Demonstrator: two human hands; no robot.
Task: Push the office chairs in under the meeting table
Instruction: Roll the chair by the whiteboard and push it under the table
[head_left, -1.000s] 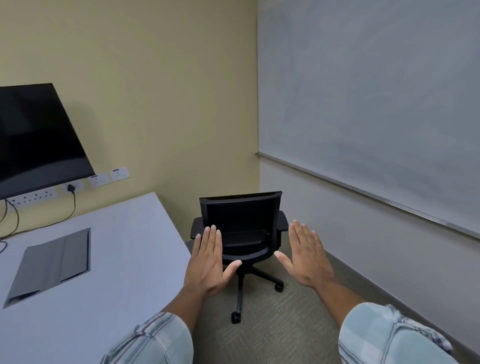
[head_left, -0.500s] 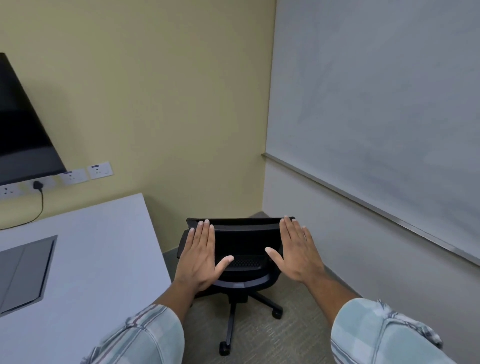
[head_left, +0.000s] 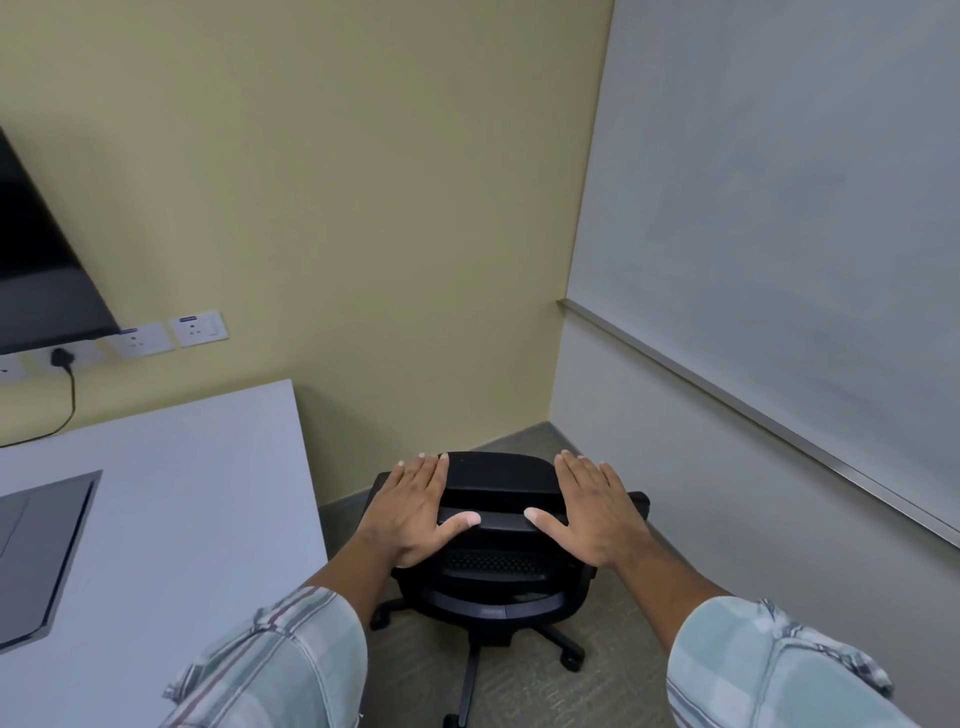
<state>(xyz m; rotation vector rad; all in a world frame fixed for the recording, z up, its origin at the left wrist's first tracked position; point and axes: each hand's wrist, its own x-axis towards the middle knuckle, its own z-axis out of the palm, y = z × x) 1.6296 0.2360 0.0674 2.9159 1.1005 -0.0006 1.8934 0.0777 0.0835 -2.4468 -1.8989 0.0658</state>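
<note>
A black office chair on castors stands in the room's corner, just right of the white meeting table, with its backrest towards me. My left hand lies flat over the left end of the backrest's top edge. My right hand does the same over the right end. Both hands have their fingers stretched and spread, thumbs pointing inwards, and grip nothing. Whether the palms press on the backrest I cannot tell. The seat is mostly hidden beneath the backrest and my hands.
A dark screen hangs on the yellow wall at the left above wall sockets. A grey cable hatch is set into the table top. A whiteboard covers the right wall. Carpet shows around the chair.
I have come closer to the chair and look down on it more steeply. Both hands have moved forward from in front of the chair to over the top of its backrest.
</note>
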